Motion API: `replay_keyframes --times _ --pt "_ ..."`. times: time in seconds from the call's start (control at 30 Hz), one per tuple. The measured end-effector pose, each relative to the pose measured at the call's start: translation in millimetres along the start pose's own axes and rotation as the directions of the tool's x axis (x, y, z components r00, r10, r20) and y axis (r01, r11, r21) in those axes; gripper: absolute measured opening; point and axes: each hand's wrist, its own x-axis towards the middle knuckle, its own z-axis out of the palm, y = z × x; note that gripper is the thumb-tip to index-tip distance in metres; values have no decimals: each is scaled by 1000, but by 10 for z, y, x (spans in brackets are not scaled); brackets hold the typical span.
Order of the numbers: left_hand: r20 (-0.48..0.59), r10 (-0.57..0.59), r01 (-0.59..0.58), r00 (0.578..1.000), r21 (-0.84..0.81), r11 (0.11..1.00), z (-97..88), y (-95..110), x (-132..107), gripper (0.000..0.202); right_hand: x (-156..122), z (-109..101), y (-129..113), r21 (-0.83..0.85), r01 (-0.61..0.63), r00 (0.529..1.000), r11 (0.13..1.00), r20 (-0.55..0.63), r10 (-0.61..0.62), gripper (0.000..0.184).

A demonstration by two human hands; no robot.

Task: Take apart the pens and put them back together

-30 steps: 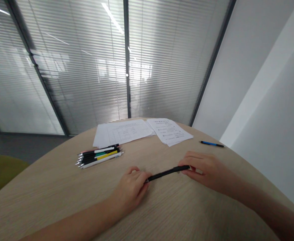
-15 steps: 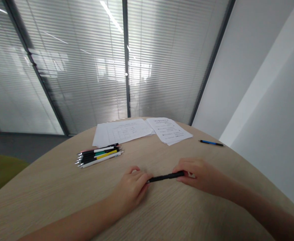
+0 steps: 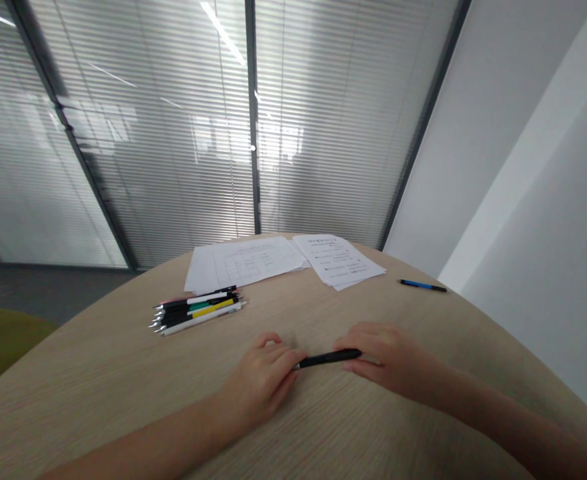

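A black pen (image 3: pixel 327 359) lies crosswise between my two hands, low over the table. Its left end is pinched between the thumb and fingers of my left hand (image 3: pixel 266 373), which hide the tip. My right hand (image 3: pixel 386 353) is closed on the other end, fingers on the far side and thumb below. Beyond my left hand rests a bundle of several pens (image 3: pixel 198 310) in black, white, yellow and green, laid side by side. Farther off to the right is a single blue and black pen (image 3: pixel 422 285).
Printed sheets of paper (image 3: pixel 246 260) lie at the table's far side, with a second stack (image 3: pixel 341 260) beside them. The round wooden table (image 3: pixel 123 373) curves away toward a glass partition with blinds (image 3: pixel 188 153). A green chair (image 3: pixel 13 333) stands at the left.
My right hand has shifted left and slightly nearer along the black pen, and less of the pen's length shows between my hands. My left hand has hardly moved.
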Motion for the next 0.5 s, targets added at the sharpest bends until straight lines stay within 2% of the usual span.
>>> replay_keyframes --times 0.1,0.13,0.23,0.37,0.5 --pt "-17 -73 73 997 -17 997 4 -17 10 22 -2 -158 110 25 -100 995 995 -23 101 43" --pt "-21 -116 116 993 -19 993 -3 -21 18 22 -2 -202 162 14 -148 988 989 -46 148 45" --pt "-15 -255 254 967 -44 966 -35 -22 44 21 10 -241 329 -44 -222 975 974 -45 220 35" --pt "2 -314 313 949 -70 947 -56 -19 64 21 46 -61 479 -99 -187 978 977 78 195 24" --pt "11 -308 308 951 -59 950 -51 -22 67 21 77 184 532 -165 -199 970 966 110 218 19"
